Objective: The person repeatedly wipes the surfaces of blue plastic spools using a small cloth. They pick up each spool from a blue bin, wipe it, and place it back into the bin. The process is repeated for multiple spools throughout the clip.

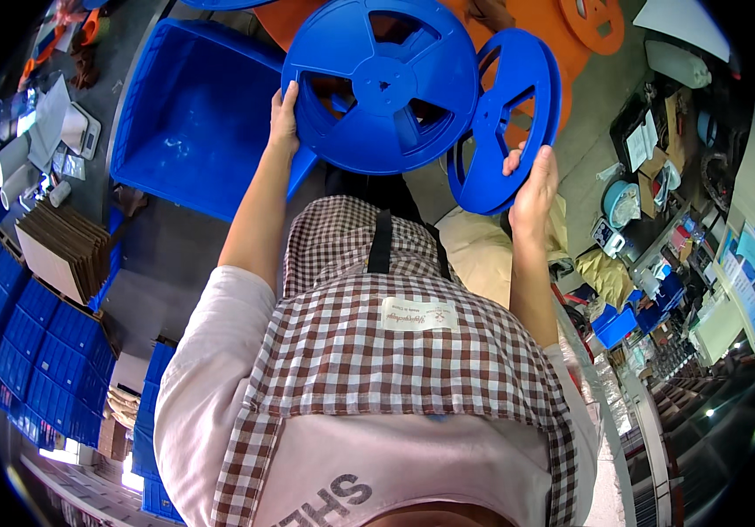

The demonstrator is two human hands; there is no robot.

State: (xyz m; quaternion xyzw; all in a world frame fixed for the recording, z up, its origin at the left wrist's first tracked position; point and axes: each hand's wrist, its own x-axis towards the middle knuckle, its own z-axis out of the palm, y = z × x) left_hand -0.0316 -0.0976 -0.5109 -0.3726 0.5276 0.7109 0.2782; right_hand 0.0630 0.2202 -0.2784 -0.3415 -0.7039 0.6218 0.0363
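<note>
In front of me is a large blue plastic reel (386, 83) with cut-out windows and a small hub hole; more reel rims show stacked beneath it. My left hand (284, 119) grips its left edge, the fingers partly hidden. To its right a second blue reel (496, 132) is tilted on edge. My right hand (531, 180) is closed on that reel's lower right rim, with fingertips showing at the cut-out. The two reels lie close side by side, and I cannot tell whether they touch.
A large blue bin (193, 123) stands left of the reels. Orange reels (592, 22) lie behind them. A cardboard stack (61, 255) and blue crates (43, 351) are at the far left. Brown paper (474, 241) lies beneath my right forearm. A cluttered bench with scale (87, 132) is upper left.
</note>
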